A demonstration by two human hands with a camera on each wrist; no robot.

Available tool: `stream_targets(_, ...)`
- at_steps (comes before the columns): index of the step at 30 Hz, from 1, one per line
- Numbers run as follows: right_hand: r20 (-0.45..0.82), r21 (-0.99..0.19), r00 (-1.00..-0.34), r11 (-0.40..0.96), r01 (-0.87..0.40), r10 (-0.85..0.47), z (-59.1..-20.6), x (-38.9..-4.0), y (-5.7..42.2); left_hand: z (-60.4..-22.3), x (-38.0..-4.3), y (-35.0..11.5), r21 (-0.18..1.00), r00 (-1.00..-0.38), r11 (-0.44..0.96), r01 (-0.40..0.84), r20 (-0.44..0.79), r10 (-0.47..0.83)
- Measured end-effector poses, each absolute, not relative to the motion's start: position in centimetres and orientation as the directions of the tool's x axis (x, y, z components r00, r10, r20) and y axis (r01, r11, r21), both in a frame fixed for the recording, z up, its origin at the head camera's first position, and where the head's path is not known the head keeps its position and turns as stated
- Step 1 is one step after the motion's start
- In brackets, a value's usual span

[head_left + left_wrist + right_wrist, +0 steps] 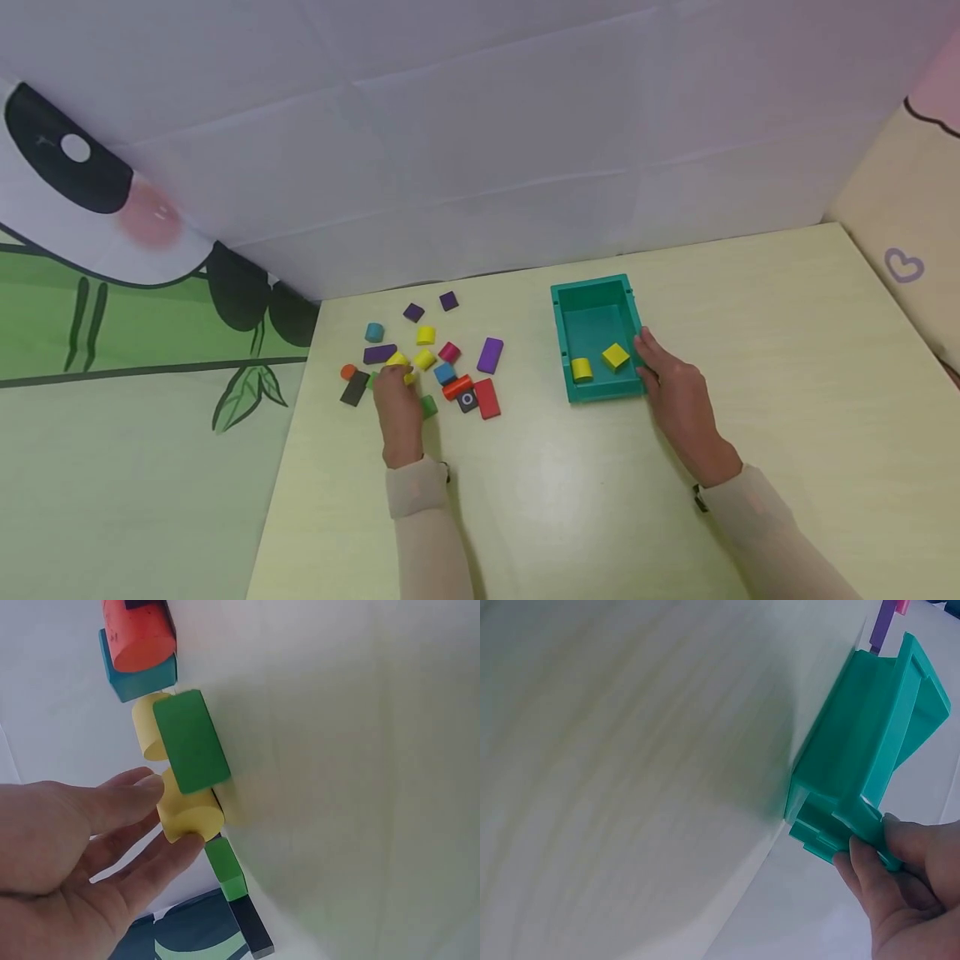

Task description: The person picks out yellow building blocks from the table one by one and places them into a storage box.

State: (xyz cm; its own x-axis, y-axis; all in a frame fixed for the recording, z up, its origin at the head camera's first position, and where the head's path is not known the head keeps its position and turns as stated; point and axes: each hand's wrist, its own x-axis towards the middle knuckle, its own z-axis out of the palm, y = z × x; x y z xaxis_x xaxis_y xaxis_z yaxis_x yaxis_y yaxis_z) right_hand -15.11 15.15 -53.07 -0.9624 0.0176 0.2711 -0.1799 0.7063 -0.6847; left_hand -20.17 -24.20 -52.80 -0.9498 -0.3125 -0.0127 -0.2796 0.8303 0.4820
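Note:
My left hand (400, 417) is among the loose blocks at the left of the table. In the left wrist view, its thumb and a finger close on a yellow cylinder (191, 814), with a green block (191, 742) overlapping that cylinder's upper part. Another yellow cylinder (150, 724) lies beyond the green one. At the right, my right hand (681, 408) holds the side of a teal bin (592, 312). The right wrist view has the thumb over the bin's rim (870, 821) and fingers beneath it. Inside the bin are a yellow cylinder (582, 370) and a yellow cube (615, 357).
Around the left hand lie a purple block (491, 356), a red block (487, 399), a red cylinder (457, 387), a blue cube (445, 373), a black block (355, 388) and an orange piece (348, 372). A wall sheet (525, 208) hangs behind the table's back edge.

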Motion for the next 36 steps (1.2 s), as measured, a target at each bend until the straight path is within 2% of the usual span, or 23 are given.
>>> stream_targets(10,0.281,-0.682,-0.959,0.707,-0.188,0.017,-53.0,-15.3,15.2,-52.7,-19.7,-24.7,0.548,-0.936,0.773,-0.319,-0.054,-0.348)
stream_targets(19,0.278,-0.682,-0.96,0.707,-0.185,0.017,-53.0,-15.2,15.1,-52.7,-19.8,-25.1,0.553,-0.935,0.763,-0.335,-0.093,-0.343)
stream_targets(27,0.274,-0.686,-0.961,0.705,-0.18,0.021,-53.1,-15.2,15.1,-52.1,-19.7,-24.4,0.543,-0.935,0.774,-0.326,-0.063,-0.349)
stream_targets(36,0.285,-0.683,-0.958,0.705,-0.19,0.018,-53.1,-15.1,15.1,-50.1,-20.1,-21.0,0.545,-0.959,0.811,-0.215,0.04,-0.281)
